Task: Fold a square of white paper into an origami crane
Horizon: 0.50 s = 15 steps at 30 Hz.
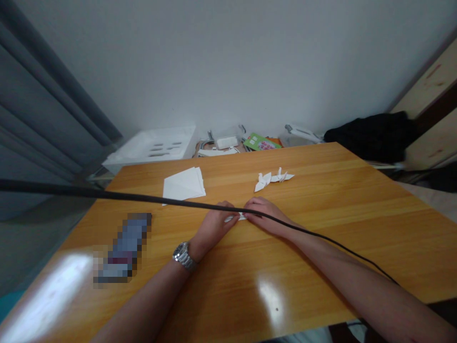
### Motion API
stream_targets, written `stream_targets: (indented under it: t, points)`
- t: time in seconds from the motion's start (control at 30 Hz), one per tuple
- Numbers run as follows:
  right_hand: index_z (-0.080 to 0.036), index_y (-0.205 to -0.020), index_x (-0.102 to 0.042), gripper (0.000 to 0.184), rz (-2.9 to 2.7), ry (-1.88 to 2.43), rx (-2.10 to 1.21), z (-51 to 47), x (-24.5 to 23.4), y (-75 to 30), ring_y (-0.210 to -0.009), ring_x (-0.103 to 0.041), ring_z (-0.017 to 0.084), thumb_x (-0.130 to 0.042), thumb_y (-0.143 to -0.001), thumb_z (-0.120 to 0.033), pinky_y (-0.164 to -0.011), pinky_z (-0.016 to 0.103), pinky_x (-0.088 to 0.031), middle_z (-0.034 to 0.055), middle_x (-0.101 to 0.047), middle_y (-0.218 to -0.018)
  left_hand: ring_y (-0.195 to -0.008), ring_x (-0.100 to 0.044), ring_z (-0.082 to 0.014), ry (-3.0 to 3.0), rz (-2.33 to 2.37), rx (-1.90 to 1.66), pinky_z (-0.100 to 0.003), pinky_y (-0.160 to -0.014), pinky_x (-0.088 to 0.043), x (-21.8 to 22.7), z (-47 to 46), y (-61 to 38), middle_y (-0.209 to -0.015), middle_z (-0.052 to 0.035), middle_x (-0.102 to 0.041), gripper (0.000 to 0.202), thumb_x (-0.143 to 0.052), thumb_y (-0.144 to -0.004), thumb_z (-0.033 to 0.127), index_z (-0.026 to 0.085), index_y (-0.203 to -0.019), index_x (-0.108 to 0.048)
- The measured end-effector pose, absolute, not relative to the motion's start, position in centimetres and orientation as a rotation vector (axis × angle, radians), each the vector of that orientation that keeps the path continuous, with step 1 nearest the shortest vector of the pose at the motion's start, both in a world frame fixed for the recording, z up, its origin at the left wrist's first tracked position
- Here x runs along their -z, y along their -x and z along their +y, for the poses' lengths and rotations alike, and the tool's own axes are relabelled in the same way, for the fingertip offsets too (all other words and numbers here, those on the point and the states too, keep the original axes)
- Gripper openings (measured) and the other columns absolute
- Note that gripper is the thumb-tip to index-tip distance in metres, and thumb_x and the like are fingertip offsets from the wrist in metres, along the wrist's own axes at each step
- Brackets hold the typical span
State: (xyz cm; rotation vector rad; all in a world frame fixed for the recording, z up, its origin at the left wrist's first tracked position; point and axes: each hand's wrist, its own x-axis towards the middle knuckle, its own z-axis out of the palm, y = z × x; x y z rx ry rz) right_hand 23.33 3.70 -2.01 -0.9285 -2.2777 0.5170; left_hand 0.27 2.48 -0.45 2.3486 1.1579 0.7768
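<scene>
A small folded piece of white paper (243, 216) lies flat on the wooden table (228, 276), mostly covered by my fingers. My left hand (218, 224), with a metal watch (183, 256) at its wrist, is closed on the paper's left part. On its right part, my right hand (266, 214) presses with bent fingers. A black cable (200, 205) crosses the view in front of both hands and hides some of the fingers. Just beyond my right hand stand two folded white paper birds (263, 181), side by side.
A stack of white paper sheets (183, 184) lies at the back left of the table. Nearer on the left is a blurred-out phone-like object (124, 247). Behind the table are a white plastic tray (153, 143), a green booklet (262, 142) and a dark cloth (371, 133).
</scene>
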Motion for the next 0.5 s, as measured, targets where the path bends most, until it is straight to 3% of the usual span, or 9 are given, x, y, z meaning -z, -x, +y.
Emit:
stream_targets:
  t: [0.17,0.5]
  points:
    - [-0.019,-0.109,-0.071,0.018,-2.245,0.973,-0.599,3.52,1.74,-23.28,-0.096,-0.062,0.021,-0.065,-0.095,-0.028,-0.086,0.034,-0.049,0.0084,-0.067,-0.103,-0.096,-0.063,-0.0216,-2.328,1.159,-0.761,-0.034,-0.087,-0.049,0.77,2.67,-0.21,-0.101,-0.0073,-0.069,0.012,-0.063,-0.093,0.022,0.018,-0.102,-0.071]
    - [-0.018,-0.094,-0.071,0.014,-2.263,1.005,-0.511,3.5,1.84,-23.21,-0.09,-0.061,0.021,-0.064,-0.097,-0.029,-0.081,0.033,-0.047,0.0064,-0.068,-0.091,-0.09,-0.063,-0.0202,-2.411,1.201,-0.704,-0.031,-0.081,-0.05,0.2,2.05,-0.9,-0.097,-0.0072,-0.068,0.015,-0.06,-0.096,0.024,0.019,-0.1,-0.074]
